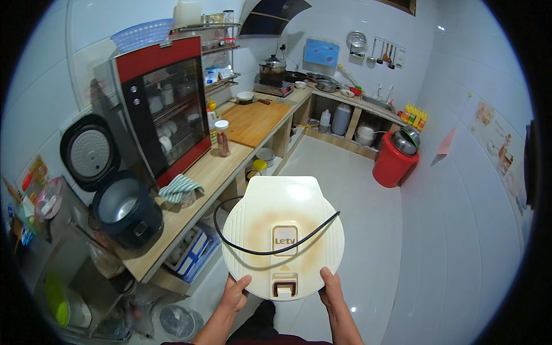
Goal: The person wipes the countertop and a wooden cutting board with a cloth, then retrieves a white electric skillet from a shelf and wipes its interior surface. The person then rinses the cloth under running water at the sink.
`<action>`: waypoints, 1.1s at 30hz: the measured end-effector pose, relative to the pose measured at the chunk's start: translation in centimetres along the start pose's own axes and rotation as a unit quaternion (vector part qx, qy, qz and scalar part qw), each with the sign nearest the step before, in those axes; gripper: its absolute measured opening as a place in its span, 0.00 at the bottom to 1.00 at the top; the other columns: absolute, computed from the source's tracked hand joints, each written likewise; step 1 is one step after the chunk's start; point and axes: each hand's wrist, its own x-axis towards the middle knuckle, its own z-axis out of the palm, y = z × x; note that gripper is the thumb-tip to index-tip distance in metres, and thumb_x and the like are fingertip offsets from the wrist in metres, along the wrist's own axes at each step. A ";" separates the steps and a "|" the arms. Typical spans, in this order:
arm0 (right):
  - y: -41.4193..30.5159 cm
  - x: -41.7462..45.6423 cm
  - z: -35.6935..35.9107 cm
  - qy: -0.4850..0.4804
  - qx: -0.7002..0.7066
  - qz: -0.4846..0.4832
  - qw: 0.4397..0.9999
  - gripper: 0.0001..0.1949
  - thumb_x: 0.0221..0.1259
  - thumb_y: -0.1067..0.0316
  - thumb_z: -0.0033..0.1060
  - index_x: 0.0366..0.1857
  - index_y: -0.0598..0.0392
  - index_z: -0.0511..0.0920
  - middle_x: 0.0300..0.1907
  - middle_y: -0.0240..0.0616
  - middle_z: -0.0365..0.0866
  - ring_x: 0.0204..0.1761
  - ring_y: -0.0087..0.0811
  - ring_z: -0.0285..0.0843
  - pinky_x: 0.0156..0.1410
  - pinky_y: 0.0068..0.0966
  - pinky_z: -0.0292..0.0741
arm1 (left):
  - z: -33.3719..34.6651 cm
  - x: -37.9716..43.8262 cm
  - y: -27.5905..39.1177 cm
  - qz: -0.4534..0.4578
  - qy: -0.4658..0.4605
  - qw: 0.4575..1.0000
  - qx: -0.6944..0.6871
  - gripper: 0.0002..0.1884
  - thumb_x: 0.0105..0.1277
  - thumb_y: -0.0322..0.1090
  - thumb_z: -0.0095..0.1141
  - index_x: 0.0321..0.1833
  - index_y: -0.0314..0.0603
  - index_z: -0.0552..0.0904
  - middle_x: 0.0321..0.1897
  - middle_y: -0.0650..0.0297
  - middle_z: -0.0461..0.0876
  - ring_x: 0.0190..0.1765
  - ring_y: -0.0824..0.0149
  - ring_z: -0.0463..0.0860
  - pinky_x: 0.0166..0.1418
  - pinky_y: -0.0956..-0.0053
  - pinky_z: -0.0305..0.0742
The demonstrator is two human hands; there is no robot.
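Observation:
A round cream-coloured electric appliance (258,215), likely a pancake maker or electric griddle, is held level above the floor in front of me. My left hand (236,292) grips its near left edge, thumb on top. On the near right edge my right hand (330,286) holds it the same way. A black power cord (246,250) loops across the lid, which has brownish discolouring round a central badge. The latch (284,288) at the near rim lies between my hands. The fingers beneath the appliance are hidden.
Along the left, a wooden counter (239,160) bears an open rice cooker (129,211), a striped cloth (180,189), a red-framed cabinet (157,86), a jar (222,140) and a cutting board (256,123). Below stands a plastic bin (181,321). A red bucket (390,166) stands by the right wall.

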 end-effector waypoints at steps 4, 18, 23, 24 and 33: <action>-3.4 8.3 -0.7 -0.014 -0.002 -0.016 1.000 0.44 0.49 0.47 0.67 0.66 0.62 0.55 0.62 0.44 0.64 0.64 0.38 0.61 0.68 0.34 0.59 | 2.2 8.8 -1.5 0.001 -0.011 1.000 -0.009 0.39 0.53 0.29 0.62 0.68 0.40 0.57 0.63 0.60 0.65 0.65 0.61 0.64 0.70 0.65 0.56; -11.8 38.0 -2.0 -0.052 -0.008 0.024 0.998 0.40 0.55 0.52 0.62 0.66 0.62 0.54 0.63 0.44 0.63 0.64 0.38 0.61 0.68 0.33 0.59 | 9.6 36.4 -3.0 0.036 0.006 0.999 -0.033 0.36 0.57 0.28 0.58 0.68 0.38 0.56 0.64 0.58 0.65 0.66 0.61 0.64 0.69 0.65 0.57; -14.1 49.3 -1.6 -0.079 -0.033 0.037 0.996 0.35 0.57 0.53 0.60 0.65 0.61 0.58 0.61 0.43 0.66 0.62 0.39 0.64 0.67 0.36 0.61 | 11.9 45.4 -3.3 0.066 0.036 0.996 -0.044 0.34 0.59 0.27 0.55 0.69 0.38 0.55 0.64 0.58 0.64 0.66 0.60 0.64 0.69 0.64 0.57; -14.6 51.2 -1.2 -0.085 -0.037 0.045 0.995 0.35 0.57 0.53 0.61 0.65 0.61 0.58 0.61 0.43 0.66 0.62 0.39 0.64 0.67 0.36 0.61 | 12.3 46.8 -3.5 0.074 0.055 0.995 -0.048 0.33 0.60 0.26 0.53 0.69 0.37 0.56 0.64 0.57 0.65 0.66 0.59 0.64 0.70 0.64 0.56; -13.9 68.4 1.4 -0.125 -0.047 0.134 0.982 0.34 0.60 0.58 0.57 0.67 0.60 0.53 0.61 0.45 0.65 0.60 0.37 0.66 0.64 0.32 0.65 | 12.6 60.6 -1.9 0.148 0.058 0.987 -0.026 0.30 0.63 0.31 0.48 0.67 0.32 0.57 0.63 0.53 0.66 0.65 0.58 0.66 0.69 0.63 0.60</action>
